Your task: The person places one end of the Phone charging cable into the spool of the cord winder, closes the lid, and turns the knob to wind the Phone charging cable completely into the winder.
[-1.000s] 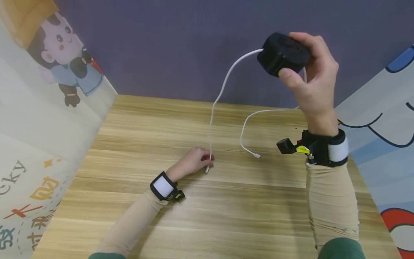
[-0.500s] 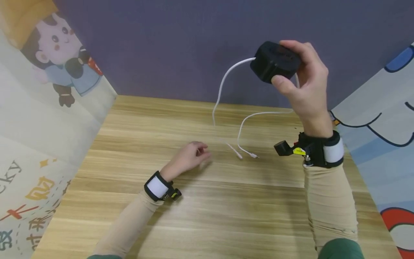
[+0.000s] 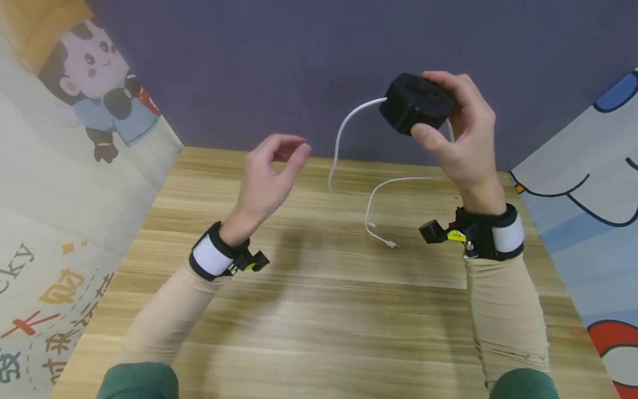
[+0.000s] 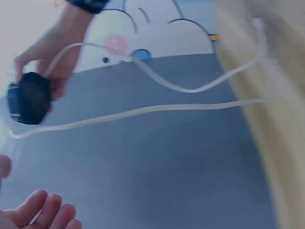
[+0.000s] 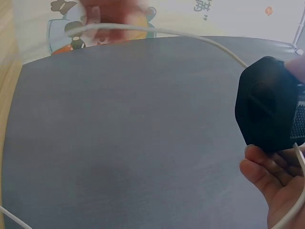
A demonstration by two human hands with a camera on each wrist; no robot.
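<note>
My right hand (image 3: 471,133) holds a black many-sided case (image 3: 416,102) up in front of the dark wall, thumb on the near side and fingers on the far side. A white charging cable (image 3: 349,117) comes out of the case on two sides. Both its lengths hang down to the table, and one plug (image 3: 391,244) lies on the wood. The right wrist view shows the case's flat face (image 5: 264,105). My left hand (image 3: 266,183) is raised left of the cable, fingers loosely bent, nothing between them. In the left wrist view its fingertips (image 4: 50,210) are apart from the cable.
The wooden table (image 3: 319,332) ends at a dark blue-grey wall (image 3: 249,72) behind. Printed panels stand on both sides, a cartoon figure (image 3: 99,88) on the left one. Each wrist wears a strapped camera.
My left hand has let go of the cable's end and risen away from the table. That end has swung right, near the other plug. My right hand has lowered the case slightly leftward.
</note>
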